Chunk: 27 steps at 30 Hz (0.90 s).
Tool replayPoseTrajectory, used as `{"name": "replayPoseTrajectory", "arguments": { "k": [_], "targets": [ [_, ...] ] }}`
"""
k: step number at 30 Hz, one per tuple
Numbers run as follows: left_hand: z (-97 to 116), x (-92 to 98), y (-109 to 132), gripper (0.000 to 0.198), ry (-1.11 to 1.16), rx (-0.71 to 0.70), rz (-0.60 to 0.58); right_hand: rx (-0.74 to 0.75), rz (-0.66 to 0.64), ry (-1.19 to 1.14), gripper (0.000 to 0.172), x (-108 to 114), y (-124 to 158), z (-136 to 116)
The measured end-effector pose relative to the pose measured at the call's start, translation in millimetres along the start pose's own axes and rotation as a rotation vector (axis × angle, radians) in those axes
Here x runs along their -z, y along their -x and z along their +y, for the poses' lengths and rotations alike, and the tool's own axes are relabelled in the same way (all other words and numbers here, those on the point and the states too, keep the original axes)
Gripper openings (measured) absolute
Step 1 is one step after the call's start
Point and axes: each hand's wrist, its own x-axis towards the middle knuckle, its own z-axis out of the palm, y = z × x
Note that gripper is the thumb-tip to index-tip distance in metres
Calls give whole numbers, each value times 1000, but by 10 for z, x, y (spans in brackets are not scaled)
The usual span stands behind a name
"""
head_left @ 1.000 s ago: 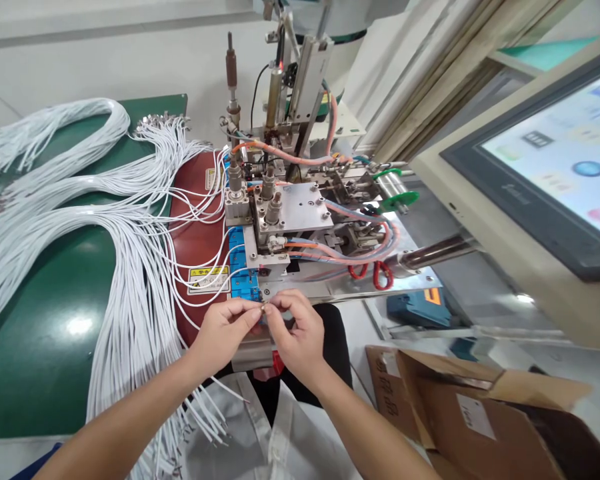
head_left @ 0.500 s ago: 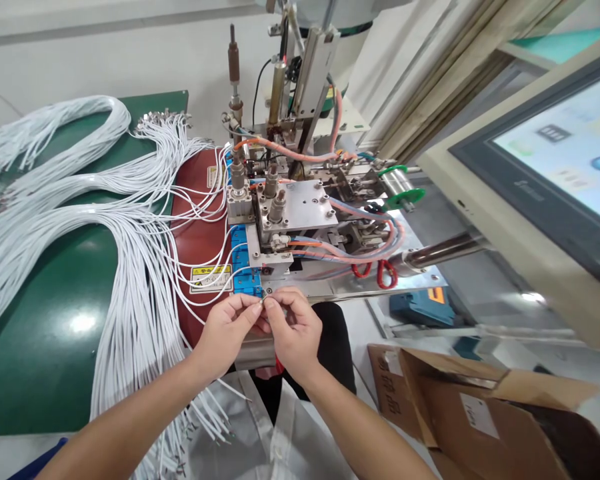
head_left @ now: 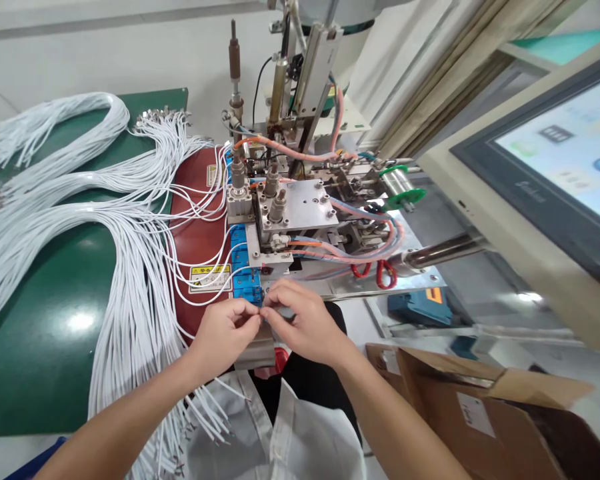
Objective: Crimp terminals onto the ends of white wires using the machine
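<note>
Thumb and finger of our left hand [head_left: 225,338] press together, as do those of our right hand [head_left: 303,323]; both seem clamped on one wire tip [head_left: 261,311], mostly hidden, its axis too small to tell. The blue clamps [head_left: 246,285] lie just beyond the tip and to its left, their row running away from us; our left hand is nearer them. Farther out, we count three wires [head_left: 130,293] reaching the near clamps, the rest too many to count over the green tabletop [head_left: 40,353]; two labels [head_left: 210,279], one spool [head_left: 398,185], one screen [head_left: 575,150], one box [head_left: 475,427].
</note>
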Motion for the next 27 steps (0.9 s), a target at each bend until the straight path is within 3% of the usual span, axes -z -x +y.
{"name": "replayPoseTrajectory", "arguments": {
  "k": [2, 7, 10, 13, 19, 24, 27],
  "targets": [
    [13, 4, -2, 12, 19, 13, -4, -45, 54, -45, 12, -21, 4, -18],
    [24, -38, 2, 17, 209, 55, 34, -207, 411, -153, 15, -301, 66, -66],
    [19, -54, 10, 18, 258, 68, 67, -124, 491, -72, 12, -386, 81, -75],
    [43, -39, 12, 16, 235, 81, 77, -46, 417, -39, 11, -342, 67, -45],
    [88, 5, 7, 14, 51, 70, 93, -68, 182, -52, 10, -172, 15, 38],
    [18, 0, 17, 15, -51, -10, 96, -80, 23, 6, 9, -84, -29, 22],
    [-20, 8, 21, 15, -239, -148, 106, -83, -85, 95, 8, -16, -56, 10]
  ]
}}
